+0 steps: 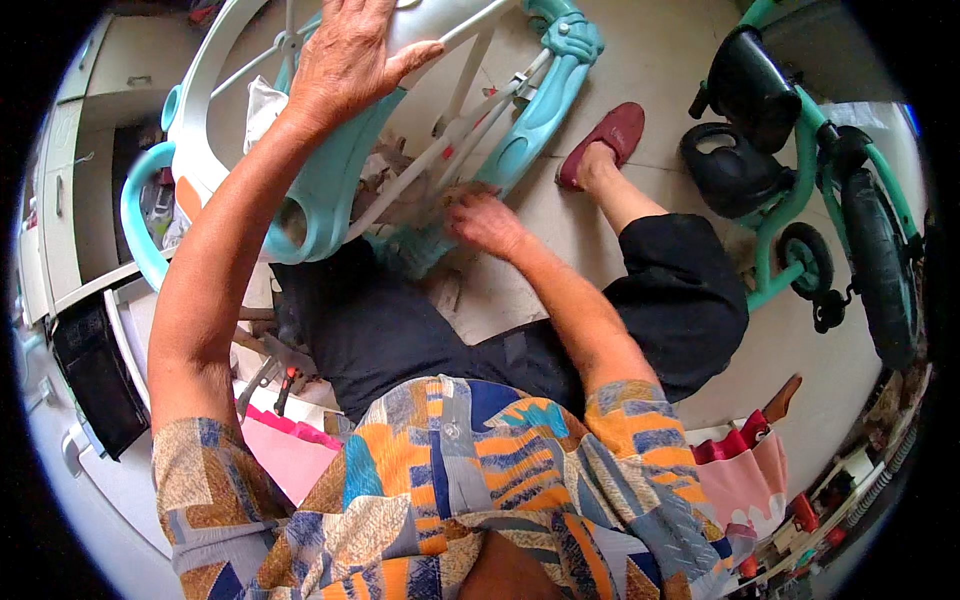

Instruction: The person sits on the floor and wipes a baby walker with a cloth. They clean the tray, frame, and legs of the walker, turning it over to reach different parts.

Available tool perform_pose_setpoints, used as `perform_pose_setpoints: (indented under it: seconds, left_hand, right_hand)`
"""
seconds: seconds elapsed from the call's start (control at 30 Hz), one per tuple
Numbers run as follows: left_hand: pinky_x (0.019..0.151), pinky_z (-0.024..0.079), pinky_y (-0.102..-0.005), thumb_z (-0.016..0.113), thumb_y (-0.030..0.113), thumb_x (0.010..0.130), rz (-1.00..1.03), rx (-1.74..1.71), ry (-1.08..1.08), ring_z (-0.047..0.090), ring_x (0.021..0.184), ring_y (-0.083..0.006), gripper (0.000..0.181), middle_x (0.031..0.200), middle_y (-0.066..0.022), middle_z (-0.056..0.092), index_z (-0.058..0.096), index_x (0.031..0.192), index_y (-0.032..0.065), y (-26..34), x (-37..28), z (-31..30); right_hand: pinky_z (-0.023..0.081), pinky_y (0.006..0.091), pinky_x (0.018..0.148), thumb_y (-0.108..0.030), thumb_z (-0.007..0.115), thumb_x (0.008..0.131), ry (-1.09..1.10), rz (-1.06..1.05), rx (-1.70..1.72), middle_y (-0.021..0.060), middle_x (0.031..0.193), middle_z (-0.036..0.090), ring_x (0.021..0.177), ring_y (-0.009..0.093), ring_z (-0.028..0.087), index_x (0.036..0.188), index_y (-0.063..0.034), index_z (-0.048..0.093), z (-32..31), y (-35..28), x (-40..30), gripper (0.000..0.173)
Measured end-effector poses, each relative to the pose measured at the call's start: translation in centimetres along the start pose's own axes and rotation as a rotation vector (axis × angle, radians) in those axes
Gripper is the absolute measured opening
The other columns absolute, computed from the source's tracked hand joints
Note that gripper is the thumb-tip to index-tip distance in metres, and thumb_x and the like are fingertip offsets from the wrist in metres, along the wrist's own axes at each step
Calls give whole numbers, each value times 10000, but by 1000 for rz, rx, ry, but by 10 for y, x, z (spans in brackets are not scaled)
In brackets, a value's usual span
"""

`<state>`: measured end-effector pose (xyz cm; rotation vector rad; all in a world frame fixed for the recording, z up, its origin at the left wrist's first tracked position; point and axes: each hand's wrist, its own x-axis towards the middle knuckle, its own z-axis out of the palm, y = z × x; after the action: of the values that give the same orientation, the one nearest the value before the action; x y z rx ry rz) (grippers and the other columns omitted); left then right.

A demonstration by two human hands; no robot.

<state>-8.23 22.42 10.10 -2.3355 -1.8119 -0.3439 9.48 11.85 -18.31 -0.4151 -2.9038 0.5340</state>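
A child's wheeled frame of turquoise and white plastic [536, 120], its exact kind unclear, stands tilted in front of me. On its white upper part [431, 22] lies my left hand [349, 64], back up and thumb spread, the fingertips cut off by the picture's top edge. My right hand [487, 225] is at the lower turquoise bar, fingers curled and blurred; whether it holds the brownish thing at its fingertips cannot be told. White rods [409, 184] run between the two hands. A turquoise loop handle [135, 202] sticks out at the left.
A green child's tricycle [806, 150] with black parts stands at the right. My foot in a red shoe [607, 142] is on the tiled floor. Tools, among them one with a red and black handle [286, 390], lie at my left. White cabinets [64, 187] line the far left.
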Motion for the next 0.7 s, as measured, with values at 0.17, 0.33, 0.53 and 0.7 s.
perform_pose_setpoints:
  seconds: [0.17, 0.33, 0.53, 0.7]
  left_hand:
    - [1059, 317, -469, 714, 400, 754, -16, 44, 11, 352, 1270, -437, 761, 1323, -251, 412, 409, 1295, -41, 0, 2, 5]
    - [1070, 308, -469, 718, 402, 755, -46, 12, -35, 338, 1287, -438, 788, 1356, -252, 391, 392, 1323, -35, 3, 5, -1]
    - [1084, 315, -438, 661, 511, 800, 66, 105, 110, 344, 1316, -363, 759, 1394, -200, 416, 440, 1332, 17, -19, 1, 22]
    - [1088, 311, -435, 665, 506, 796, 42, 100, 92, 337, 1323, -362, 764, 1403, -200, 409, 438, 1336, 15, -17, 1, 21]
  right_hand:
    - [426, 406, 955, -182, 565, 749, 206, 61, -110, 71, 1097, 596, 1136, 293, 499, 905, -129, 701, -25, 53, -5, 213]
    - [456, 392, 922, -135, 595, 703, 387, 374, 19, 89, 1012, 614, 1080, 291, 529, 878, -75, 704, 3, 12, -9, 214]
    - [465, 390, 918, -138, 598, 698, 229, 320, 90, 84, 993, 616, 1071, 280, 534, 839, -89, 708, 22, -24, -5, 186]
    - [459, 379, 907, -164, 608, 694, 427, 190, -25, 58, 967, 622, 1070, 261, 530, 821, -142, 714, -30, 14, -5, 166]
